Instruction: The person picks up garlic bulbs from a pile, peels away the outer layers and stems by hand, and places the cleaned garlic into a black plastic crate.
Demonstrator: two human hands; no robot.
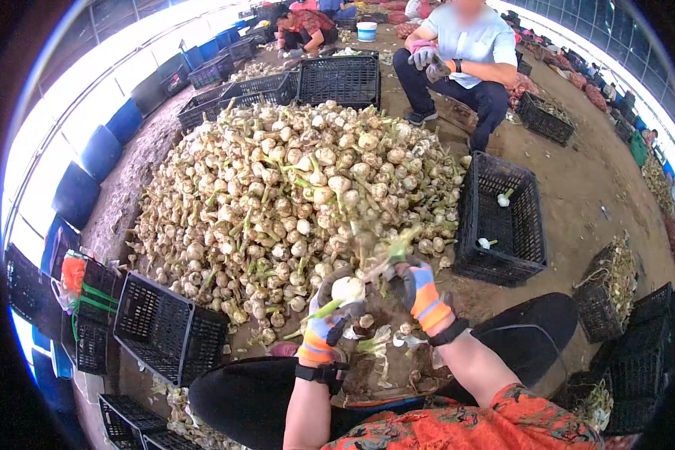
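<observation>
Between the gloved fingertips of the left hand (324, 324), a white garlic bulb (348, 289) is gripped, its green stem (324, 309) slanting down across the palm. The fingers are closed around the bulb, which sits low at centre frame, just above the person's knees. The right hand (420, 292), also in a grey, orange and blue work glove, is curled shut on a blurred green stalk (394, 251) raised just to the right of the bulb; what the stalk joins to cannot be told because of motion blur. Both wrists carry black straps.

Directly below the hands, trimmed skins and stem scraps (379, 341) lie on the dirt floor between the person's dark-trousered legs. Just beyond the hands rises a large heap of untrimmed garlic (300, 187), bulbs and green stems mixed. Right of the heap stands a black plastic crate (502, 225) holding a few bulbs; left of the hands, a second black crate (165, 330) lies tilted. Behind the heap another crate (339, 79) stands upright.

At the far side a seated person in a light shirt (469, 37) works with gloved hands; a further person (300, 30) crouches at upper left. Blue bins (101, 154) line the left wall.
</observation>
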